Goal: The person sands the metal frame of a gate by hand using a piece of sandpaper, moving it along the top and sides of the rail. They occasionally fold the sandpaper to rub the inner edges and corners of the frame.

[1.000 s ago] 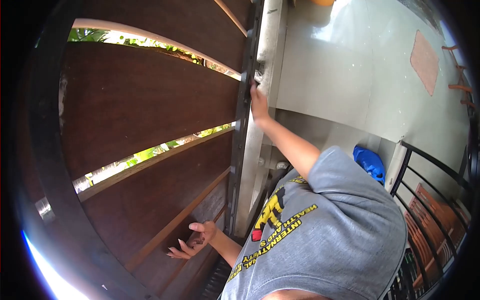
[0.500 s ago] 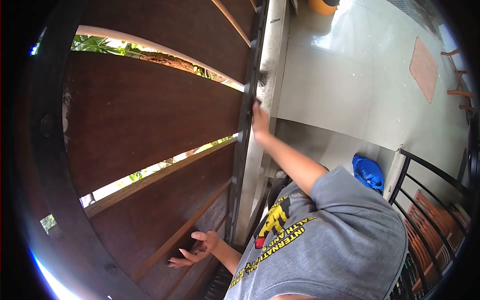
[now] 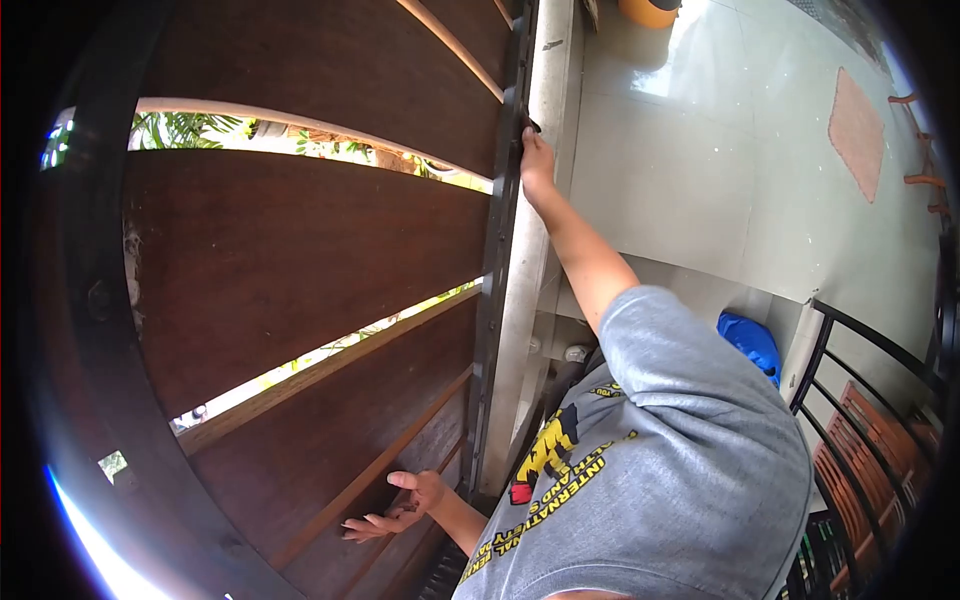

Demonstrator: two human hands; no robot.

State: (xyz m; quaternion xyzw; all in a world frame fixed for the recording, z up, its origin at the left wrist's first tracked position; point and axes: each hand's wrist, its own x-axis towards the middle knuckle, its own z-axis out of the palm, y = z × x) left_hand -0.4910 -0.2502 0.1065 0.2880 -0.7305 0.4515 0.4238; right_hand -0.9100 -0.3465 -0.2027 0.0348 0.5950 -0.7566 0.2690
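Observation:
My right hand (image 3: 537, 160) is at the inner edge of a black metal frame bar (image 3: 493, 260), its fingers closed around a small dark object (image 3: 533, 126) that shows just past the fingertips. I cannot tell what that object is. Lower down, my left hand (image 3: 405, 508) is open with the fingers stretched out, close over the dark brown wooden panel (image 3: 330, 450). Wide brown boards (image 3: 300, 240) with gaps between them fill the metal frame, and greenery shows through the gaps.
A pale concrete ledge (image 3: 513, 330) runs beside the frame bar. Shiny tiles (image 3: 680, 180) lie beyond it, with a pink mat (image 3: 855, 135) and an orange container (image 3: 650, 12). A blue bag (image 3: 750, 345) lies near black metal railings (image 3: 870, 345) and a wooden slatted piece (image 3: 865, 450).
My right hand has moved up along the frame bar in the view, and the small dark object has moved with it. My left hand stays at nearly the same place, still open.

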